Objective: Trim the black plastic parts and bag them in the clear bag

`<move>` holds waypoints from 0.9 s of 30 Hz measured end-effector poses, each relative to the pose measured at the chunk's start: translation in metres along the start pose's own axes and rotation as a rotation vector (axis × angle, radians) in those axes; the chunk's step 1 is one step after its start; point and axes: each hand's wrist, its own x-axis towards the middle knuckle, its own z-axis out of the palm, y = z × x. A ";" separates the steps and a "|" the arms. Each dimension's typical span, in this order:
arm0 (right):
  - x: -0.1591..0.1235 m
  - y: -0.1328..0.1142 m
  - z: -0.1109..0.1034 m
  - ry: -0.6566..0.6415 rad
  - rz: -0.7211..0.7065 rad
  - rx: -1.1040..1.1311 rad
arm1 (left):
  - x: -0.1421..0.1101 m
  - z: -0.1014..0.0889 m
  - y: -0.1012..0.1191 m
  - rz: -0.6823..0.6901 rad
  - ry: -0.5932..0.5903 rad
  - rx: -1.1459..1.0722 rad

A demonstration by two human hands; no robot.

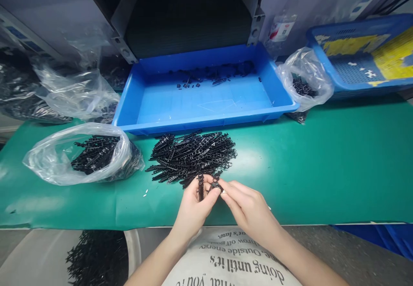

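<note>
My left hand (193, 206) is closed around small black plastic parts (201, 187), one of them a narrow strip standing upright by the fingers. My right hand (247, 202) meets it, thumb and fingertips pinched at a black piece (215, 185) between the two hands. What each fingertip presses on is partly hidden. Just beyond the hands lies a loose pile of black plastic strips (193, 154), some with rings along them.
Behind the pile stands a blue tray (206, 120) with scattered small black bits. An open plastic bag (35, 161) of black parts sits left; a smaller bag (318, 101) is at right, near a blue basket (342, 83). A bin (132, 247) holds black parts below the table edge.
</note>
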 end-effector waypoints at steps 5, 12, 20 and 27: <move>-0.002 0.002 0.008 0.110 0.012 0.030 | -0.002 0.005 -0.002 0.069 0.012 0.102; -0.006 0.006 0.002 0.052 0.125 0.227 | 0.019 -0.032 0.037 0.373 0.183 0.445; -0.008 0.006 0.003 0.016 0.208 0.294 | 0.082 -0.068 0.066 0.436 0.172 1.083; -0.002 0.003 -0.006 0.063 0.308 0.362 | 0.064 -0.058 0.062 0.720 0.152 1.059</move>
